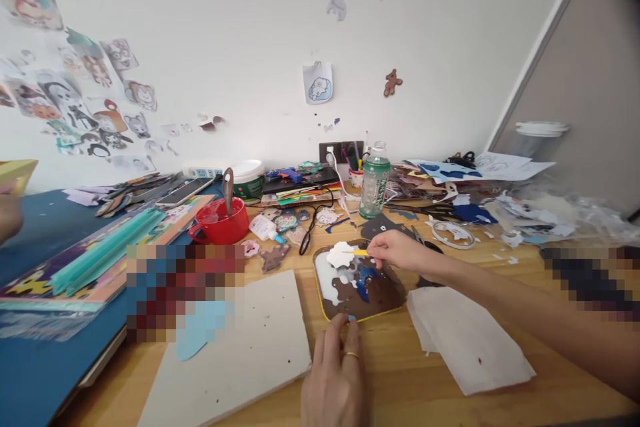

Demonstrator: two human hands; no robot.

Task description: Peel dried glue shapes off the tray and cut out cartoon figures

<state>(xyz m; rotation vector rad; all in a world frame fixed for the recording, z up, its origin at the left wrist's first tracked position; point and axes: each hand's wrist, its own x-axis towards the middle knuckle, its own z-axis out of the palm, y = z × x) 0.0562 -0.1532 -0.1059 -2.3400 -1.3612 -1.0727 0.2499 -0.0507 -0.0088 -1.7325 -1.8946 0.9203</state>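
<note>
My right hand (395,252) pinches a thin yellow stick (359,252) over the tray. At the stick's far end is a white scalloped piece (340,255), above the back left part of a brown tray (385,290) with a yellow rim. White liquid-like patches and a dark blue shape (366,283) lie in the tray. My left hand (334,367), with a ring on one finger, rests on the table, its fingertips at the tray's front edge and its fingers stretched forward. Whether the white piece touches the tray cannot be made out.
A white board (250,347) lies left of the tray, a white cloth (470,340) to the right. Behind stand a red cup (220,220), a glue bottle (267,228) and a green-labelled bottle (375,180). Scissors and a tape ring (453,233) lie at the back right. Another person's hand (9,217) shows far left.
</note>
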